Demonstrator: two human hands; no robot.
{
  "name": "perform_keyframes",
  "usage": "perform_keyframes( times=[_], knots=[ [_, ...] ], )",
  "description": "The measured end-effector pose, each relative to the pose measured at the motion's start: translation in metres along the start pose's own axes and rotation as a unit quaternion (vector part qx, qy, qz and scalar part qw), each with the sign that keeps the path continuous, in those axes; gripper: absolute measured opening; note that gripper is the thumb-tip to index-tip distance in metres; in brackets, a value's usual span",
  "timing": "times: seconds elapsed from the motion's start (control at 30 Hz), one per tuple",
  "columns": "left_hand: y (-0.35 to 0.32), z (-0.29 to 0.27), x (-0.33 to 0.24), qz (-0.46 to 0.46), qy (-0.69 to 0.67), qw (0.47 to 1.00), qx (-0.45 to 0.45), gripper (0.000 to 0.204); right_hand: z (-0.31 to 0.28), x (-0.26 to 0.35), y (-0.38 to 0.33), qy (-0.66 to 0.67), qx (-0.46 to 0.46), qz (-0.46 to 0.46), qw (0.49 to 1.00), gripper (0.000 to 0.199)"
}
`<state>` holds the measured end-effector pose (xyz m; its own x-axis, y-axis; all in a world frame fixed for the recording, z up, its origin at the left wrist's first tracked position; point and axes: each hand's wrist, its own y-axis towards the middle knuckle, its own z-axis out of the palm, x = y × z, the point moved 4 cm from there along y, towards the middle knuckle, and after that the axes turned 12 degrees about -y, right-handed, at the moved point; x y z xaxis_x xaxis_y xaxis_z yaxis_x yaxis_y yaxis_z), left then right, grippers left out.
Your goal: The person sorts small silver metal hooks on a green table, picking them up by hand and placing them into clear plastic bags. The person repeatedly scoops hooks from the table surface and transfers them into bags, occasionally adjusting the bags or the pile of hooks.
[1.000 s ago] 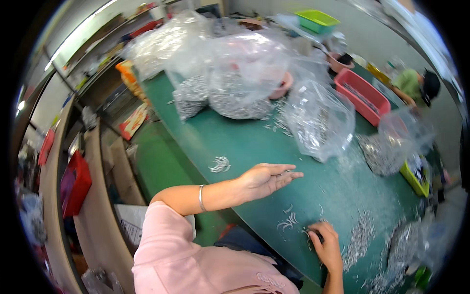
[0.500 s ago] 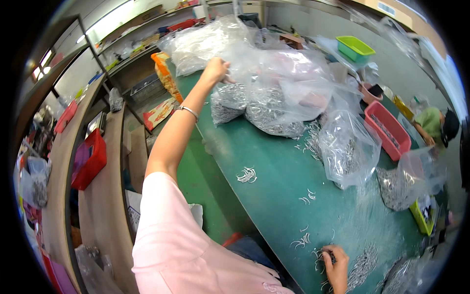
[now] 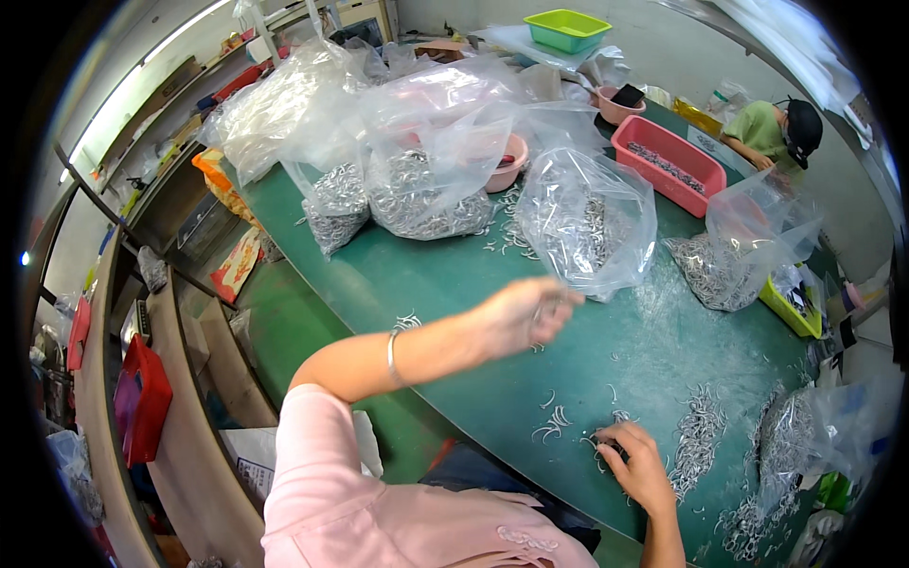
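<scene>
While motion smears it, blur: left hand [image 3: 523, 314] is soft-edged, so whatever its curled fingers pinch is hard to make out.
Left arm: stretched over the green table [image 3: 454, 275], toward two o'clock, hand aloft.
Right hand: [image 3: 636, 466] at five o'clock, fingers bent down onto small metal clips [image 3: 606, 437]; grip unclear.
Clips: scattered at five o'clock, more in clear bag [image 3: 589, 223] at one o'clock.

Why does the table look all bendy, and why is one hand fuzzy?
In the head view, the fisheye lens curves the green table edge and leaves black corners. The left hand is smeared by motion blur; the right hand, on small metal pieces, looks sharper. Light glares white on the clear plastic bags.
</scene>
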<state>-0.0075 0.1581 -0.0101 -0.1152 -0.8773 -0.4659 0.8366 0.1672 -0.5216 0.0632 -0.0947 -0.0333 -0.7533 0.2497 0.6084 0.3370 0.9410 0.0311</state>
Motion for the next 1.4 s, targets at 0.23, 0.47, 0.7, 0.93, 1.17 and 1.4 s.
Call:
perform_keyframes(
  times=[0.23, 0.47, 0.7, 0.93, 1.17, 1.4],
  knots=[
    [0.065, 0.051, -0.097, 0.195, -0.055, 0.978, 0.042, 0.031, -0.001, -0.009, -0.011, -0.006, -0.01, 0.02, 1.0, 0.017],
    [0.096, 0.062, -0.109, 0.142, 0.047, 0.987, 0.061, 0.038, -0.003, -0.019, -0.018, 0.006, -0.015, 0.046, 0.999, 0.017],
    [-0.015, 0.032, -0.016, 0.527, 0.305, 0.791, 0.064, 0.021, 0.0, -0.025, -0.05, -0.143, -0.071, 0.082, 0.984, 0.037],
    [-0.002, -0.017, 0.1, 0.339, 0.611, 0.7, 0.147, 0.024, 0.033, -0.025, -0.052, -0.219, -0.061, 0.022, 0.973, 0.041],
    [0.06, 0.008, 0.091, 0.426, 0.637, 0.627, 0.14, 0.032, -0.006, -0.073, -0.063, -0.324, -0.176, 0.138, 0.919, 0.031],
    [0.109, 0.003, 0.089, 0.434, 0.661, 0.596, 0.141, 0.026, -0.022, -0.062, -0.031, -0.246, -0.181, 0.133, 0.943, 0.033]
  ],
)
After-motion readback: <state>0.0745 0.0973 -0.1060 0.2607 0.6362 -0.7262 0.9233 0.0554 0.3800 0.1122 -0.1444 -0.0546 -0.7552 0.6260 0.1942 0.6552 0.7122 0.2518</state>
